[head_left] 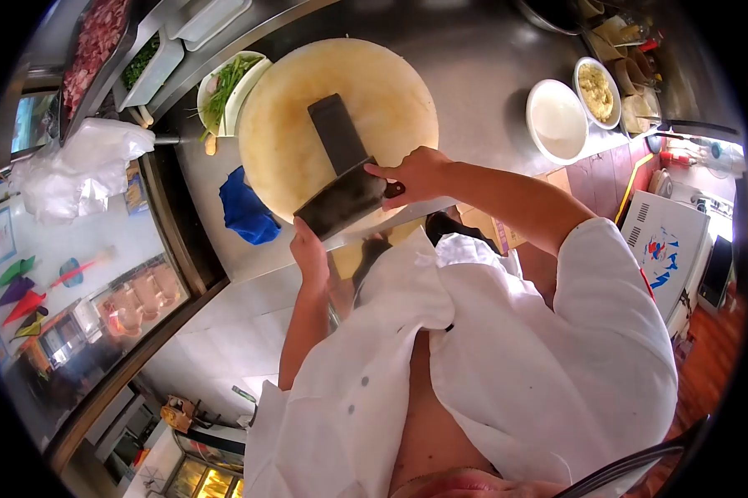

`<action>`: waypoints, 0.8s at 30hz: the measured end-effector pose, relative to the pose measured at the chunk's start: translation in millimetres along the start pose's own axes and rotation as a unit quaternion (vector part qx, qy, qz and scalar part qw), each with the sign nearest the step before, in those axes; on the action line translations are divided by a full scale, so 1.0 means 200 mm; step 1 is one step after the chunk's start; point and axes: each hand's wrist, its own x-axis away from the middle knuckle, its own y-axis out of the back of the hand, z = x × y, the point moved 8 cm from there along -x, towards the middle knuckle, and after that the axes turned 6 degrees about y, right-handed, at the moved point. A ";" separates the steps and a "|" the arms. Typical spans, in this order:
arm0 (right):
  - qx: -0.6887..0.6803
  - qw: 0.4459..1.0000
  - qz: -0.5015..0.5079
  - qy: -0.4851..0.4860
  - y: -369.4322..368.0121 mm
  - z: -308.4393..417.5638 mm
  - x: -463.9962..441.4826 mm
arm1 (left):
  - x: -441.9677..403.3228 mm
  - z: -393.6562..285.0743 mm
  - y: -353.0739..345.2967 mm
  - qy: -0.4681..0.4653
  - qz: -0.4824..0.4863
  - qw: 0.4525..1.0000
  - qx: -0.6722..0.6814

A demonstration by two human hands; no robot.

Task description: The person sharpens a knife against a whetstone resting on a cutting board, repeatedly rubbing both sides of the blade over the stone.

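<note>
A cleaver [341, 199] with a broad dark blade is held between my hands, over the near edge of a round chopping board [278, 108]. My right hand [420, 176] is closed around its handle, thumb or finger against the blade. At the blade's far left corner, my left hand [310, 249] grips the edge with its fingers partly hidden behind the metal. Beneath the cleaver, a dark rectangular block [337, 133] lies on the board, its near end covered by the blade.
A blue cloth [248, 207] lies left of the board. Behind it is a white bowl of green stalks [221, 93]. To the right stand an empty-looking white bowl [557, 122] and a bowl of yellowish chopped food [596, 93]. A plastic bag [83, 170] sits at left.
</note>
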 end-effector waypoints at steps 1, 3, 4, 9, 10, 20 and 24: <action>0.000 1.000 -0.015 0.002 0.04 0.00 0.00 | -0.02 0.00 0.00 0.007 0.000 1.000 -0.015; -0.027 0.998 -0.052 0.031 0.15 -0.06 -0.12 | -0.14 -0.04 0.00 0.034 0.011 0.997 -0.067; -0.059 0.993 -0.089 0.058 0.23 -0.10 -0.19 | -0.26 -0.03 -0.03 0.032 -0.011 0.999 0.001; -0.046 0.991 -0.109 0.057 0.32 -0.12 -0.24 | -0.23 -0.11 -0.03 0.065 -0.015 0.998 0.018; -0.056 0.994 -0.072 0.052 0.23 -0.09 -0.19 | -0.15 -0.06 0.00 0.039 -0.013 0.999 -0.006; -0.033 0.991 -0.112 0.063 0.36 -0.14 -0.35 | -0.30 -0.20 -0.01 0.058 -0.003 0.997 0.050; -0.049 0.993 -0.088 0.066 0.17 -0.08 -0.22 | -0.17 0.00 0.03 0.053 -0.027 0.997 -0.040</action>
